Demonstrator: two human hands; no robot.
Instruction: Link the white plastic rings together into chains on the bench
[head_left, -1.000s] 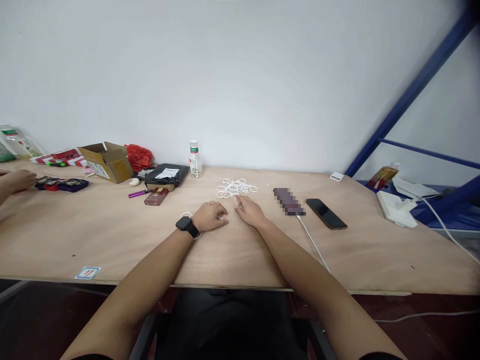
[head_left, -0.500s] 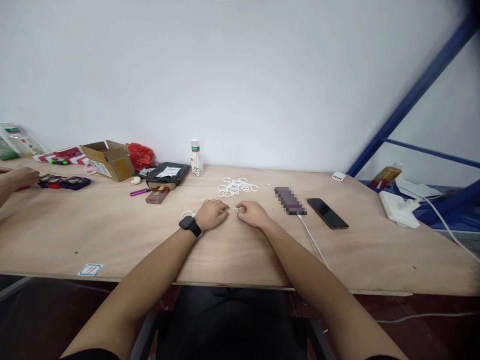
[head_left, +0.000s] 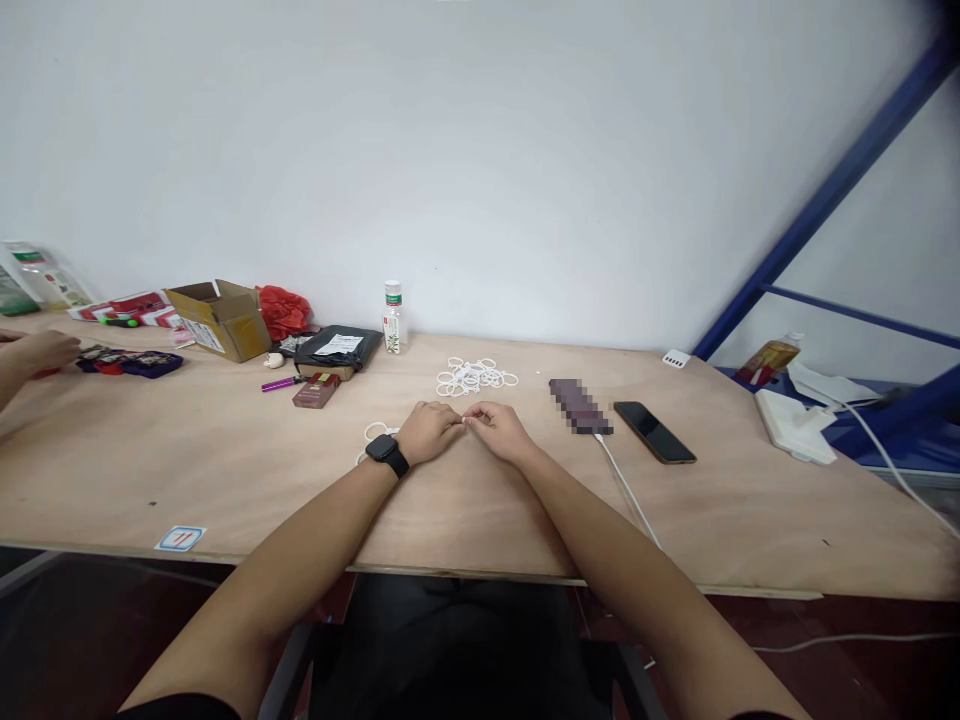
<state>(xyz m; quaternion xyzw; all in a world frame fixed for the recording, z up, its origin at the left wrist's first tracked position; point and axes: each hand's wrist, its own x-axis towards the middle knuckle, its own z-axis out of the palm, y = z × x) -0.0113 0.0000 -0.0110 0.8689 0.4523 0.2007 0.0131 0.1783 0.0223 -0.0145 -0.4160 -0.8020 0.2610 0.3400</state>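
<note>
My left hand [head_left: 429, 432], with a black watch [head_left: 386, 452] on its wrist, is closed, its fingers pinched together. Its fingertips meet those of my right hand [head_left: 496, 428], also in a pinch. Between them shows a small bit of a white plastic loop [head_left: 464, 420]; the fingers cover most of it. Just beyond my hands lies a tangled pile of thin white plastic loops [head_left: 476, 377]. A few more white loops [head_left: 375, 431] lie beside my left wrist, partly hidden by it.
To the right lie a phone on a white cable [head_left: 581, 406] and a black phone [head_left: 654, 432]. A bottle [head_left: 393, 318], a black parcel [head_left: 339, 345], a dark red box [head_left: 316, 390] and an open carton [head_left: 221, 318] stand left. Another person's hand [head_left: 41, 350] is at far left.
My right hand has moved slightly left and my left hand slightly right, so the gap between their fingertips has closed. More of the loops beside my left wrist shows.
</note>
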